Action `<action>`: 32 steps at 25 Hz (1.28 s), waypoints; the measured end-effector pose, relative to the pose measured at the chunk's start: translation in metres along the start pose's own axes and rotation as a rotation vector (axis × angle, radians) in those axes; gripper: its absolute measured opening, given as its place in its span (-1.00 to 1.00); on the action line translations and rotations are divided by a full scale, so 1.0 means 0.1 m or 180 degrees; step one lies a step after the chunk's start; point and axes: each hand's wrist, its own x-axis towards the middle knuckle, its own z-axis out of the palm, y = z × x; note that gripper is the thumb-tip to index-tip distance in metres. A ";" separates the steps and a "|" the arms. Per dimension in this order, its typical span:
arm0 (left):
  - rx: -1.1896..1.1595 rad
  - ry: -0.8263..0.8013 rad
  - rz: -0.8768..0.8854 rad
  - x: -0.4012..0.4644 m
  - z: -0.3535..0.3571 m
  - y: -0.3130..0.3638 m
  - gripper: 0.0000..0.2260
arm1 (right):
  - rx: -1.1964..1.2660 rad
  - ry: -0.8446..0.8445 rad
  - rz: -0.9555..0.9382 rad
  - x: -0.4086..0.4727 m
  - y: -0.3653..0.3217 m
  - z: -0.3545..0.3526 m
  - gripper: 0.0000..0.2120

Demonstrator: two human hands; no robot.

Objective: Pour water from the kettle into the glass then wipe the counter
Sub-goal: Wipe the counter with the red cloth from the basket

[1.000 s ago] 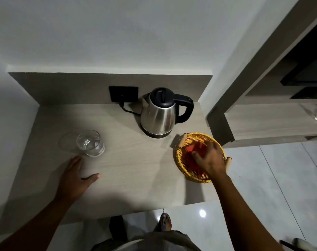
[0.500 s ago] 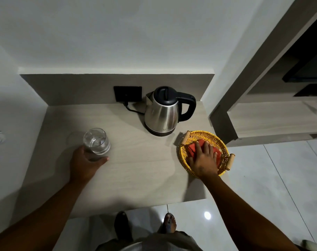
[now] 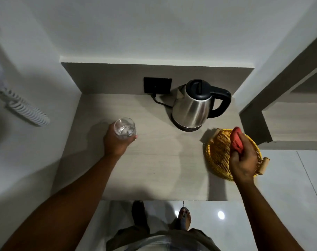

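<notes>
The left hand (image 3: 116,142) grasped the glass (image 3: 124,129), apparently clearing the counter (image 3: 154,160), while the right hand (image 3: 243,160) clenched a red cloth (image 3: 236,140) above its basket (image 3: 219,153), readied for wiping.

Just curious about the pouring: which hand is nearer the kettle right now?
Right. The right hand, holding a red cloth over the basket, is just in front of the kettle; the left hand grips the glass farther left.

I see a shiny steel kettle (image 3: 192,110) with black plastic lid, clear glass (image 3: 124,128), woven wicker basket (image 3: 219,153), matt wood-grain counter (image 3: 154,160).
</notes>
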 end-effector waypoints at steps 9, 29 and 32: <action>0.0200 -0.0040 0.0124 0.04 -0.04 -0.05 -0.24 | -0.1512 -0.2738 -0.1853 -0.78 -0.39 0.96 -0.33; 0.0615 -0.0049 0.0707 0.08 -0.78 0.08 -0.25 | -0.1943 -0.2016 -0.1079 -0.35 -0.92 2.45 -0.28; 0.0515 -0.0038 0.0648 0.10 -0.84 0.07 -0.25 | -0.1978 -0.2419 -0.1494 -0.36 -1.16 2.73 -0.25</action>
